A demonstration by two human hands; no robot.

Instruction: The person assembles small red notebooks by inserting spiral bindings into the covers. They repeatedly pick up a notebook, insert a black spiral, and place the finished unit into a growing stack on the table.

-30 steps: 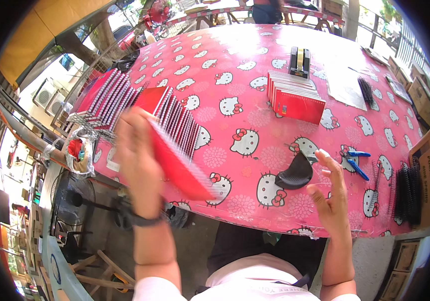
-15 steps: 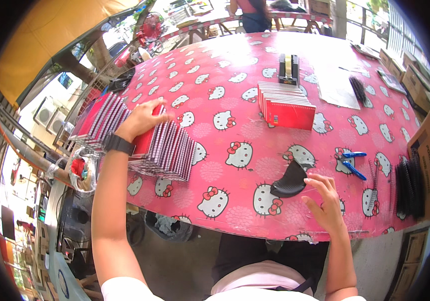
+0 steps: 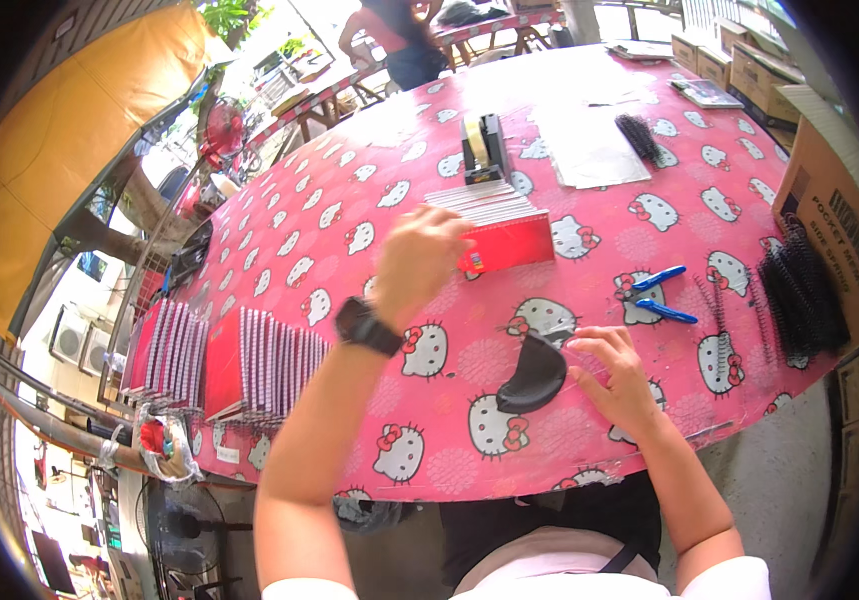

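My left hand point(image 3: 419, 262), with a dark watch on the wrist, is at the left end of a row of red spiral notebooks point(image 3: 509, 245). Its fingers are bent and loosely apart over that end, partly hiding it; no notebook shows in its grasp. A black half-moon-shaped piece point(image 3: 532, 377) lies on the table in front of me. Beside it is my right hand point(image 3: 617, 385), thumb and fingers apart, fingertips close to the piece's upper right corner; whether they touch it I cannot tell.
Two groups of red notebooks point(image 3: 259, 365) stand at the left. Behind the central row is a tape dispenser point(image 3: 484, 150). Blue-handled pliers point(image 3: 661, 295), black spiral wires point(image 3: 799, 290) and a cardboard box point(image 3: 829, 205) are on the right. White paper point(image 3: 589, 150) lies farther back.
My left hand has left the notebooks on the left and moved right to the central row. My right hand stays beside the black piece. The whole view has turned slightly.
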